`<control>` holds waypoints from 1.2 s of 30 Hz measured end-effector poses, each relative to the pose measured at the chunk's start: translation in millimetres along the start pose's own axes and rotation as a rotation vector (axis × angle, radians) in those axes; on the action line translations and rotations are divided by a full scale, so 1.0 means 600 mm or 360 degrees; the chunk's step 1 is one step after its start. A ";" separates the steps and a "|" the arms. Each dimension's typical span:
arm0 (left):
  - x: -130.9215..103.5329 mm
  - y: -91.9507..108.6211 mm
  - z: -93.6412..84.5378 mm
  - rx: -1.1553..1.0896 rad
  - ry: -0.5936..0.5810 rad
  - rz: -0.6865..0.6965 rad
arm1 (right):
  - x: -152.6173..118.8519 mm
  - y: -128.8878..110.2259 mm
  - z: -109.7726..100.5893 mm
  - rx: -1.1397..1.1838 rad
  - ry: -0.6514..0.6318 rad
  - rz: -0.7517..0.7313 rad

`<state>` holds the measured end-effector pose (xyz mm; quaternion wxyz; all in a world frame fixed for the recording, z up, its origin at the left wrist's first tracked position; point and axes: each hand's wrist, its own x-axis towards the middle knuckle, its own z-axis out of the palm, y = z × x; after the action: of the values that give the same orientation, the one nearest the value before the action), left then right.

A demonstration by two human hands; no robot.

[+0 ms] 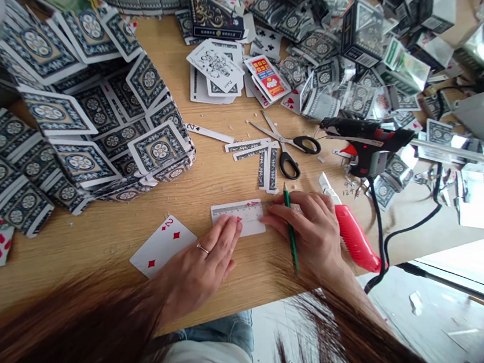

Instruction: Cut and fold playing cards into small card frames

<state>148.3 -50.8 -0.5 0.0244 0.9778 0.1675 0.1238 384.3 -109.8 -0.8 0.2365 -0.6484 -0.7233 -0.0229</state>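
A clear ruler lies over an ace of diamonds card near the table's front edge. My left hand rests its stretched fingers flat on the ruler and card, pressing from above. My right hand has a green pencil tucked between its fingers, tip pointing away from me. The thumb and index fingertips of that hand touch the right end of the card. A two of diamonds lies beside my left hand, partly beneath the wrist. Beyond my right hand, a red-handled cutter lies by the wrist.
Black-handled scissors lie beyond cut card strips. A glue gun with a black cable stands to the right. At left is a structure of joined cards. Card piles and boxes fill the back.
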 end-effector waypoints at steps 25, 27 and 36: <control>0.002 -0.006 -0.014 0.0267 -0.0091 0.0181 | 0.110 -0.071 0.043 0.1611 -0.0420 0.0526; 0.002 -0.006 -0.014 0.0295 -0.0108 0.0203 | 0.106 -0.067 0.050 0.1604 -0.0285 0.0539; -0.001 -0.003 -0.008 0.0233 -0.0166 0.0160 | 0.114 -0.063 0.058 0.1786 -0.0017 0.0804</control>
<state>146.0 -49.4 4.0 -0.0447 0.9892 0.1255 0.0611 334.1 -40.5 4.2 0.5362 -0.5765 -0.4503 0.4212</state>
